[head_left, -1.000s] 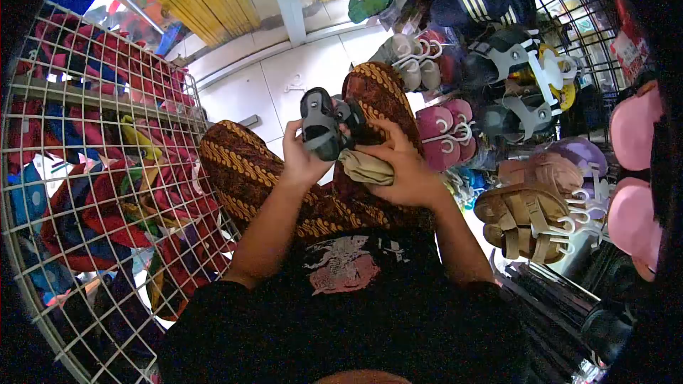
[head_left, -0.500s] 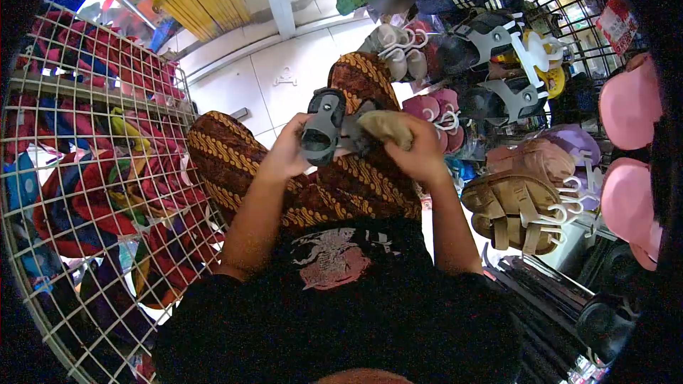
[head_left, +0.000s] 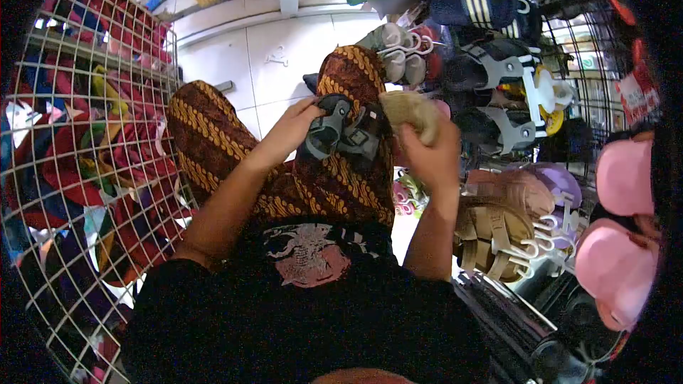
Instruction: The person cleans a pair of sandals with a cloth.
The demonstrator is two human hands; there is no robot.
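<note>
My left hand (head_left: 288,134) grips the edge of a grey and black sandal (head_left: 327,128) above my lap. Beside it, a second grey and black sandal (head_left: 361,140) rests over my patterned trouser leg, partly overlapped by the first. My right hand (head_left: 434,156) is closed round a beige cloth (head_left: 413,115), just to the right of the sandals and apart from them. Its fingertips are partly hidden by the cloth.
A wire grid rack (head_left: 92,171) with colourful items stands at the left. At the right hang brown sandals (head_left: 498,231), pink sandals (head_left: 615,263) and striped slippers (head_left: 473,0). A white hanger (head_left: 277,57) lies on the tiled floor (head_left: 263,85).
The cloth in my right hand has moved off the sandals to the right. The second sandal shows more fully. The whole view has shifted slightly.
</note>
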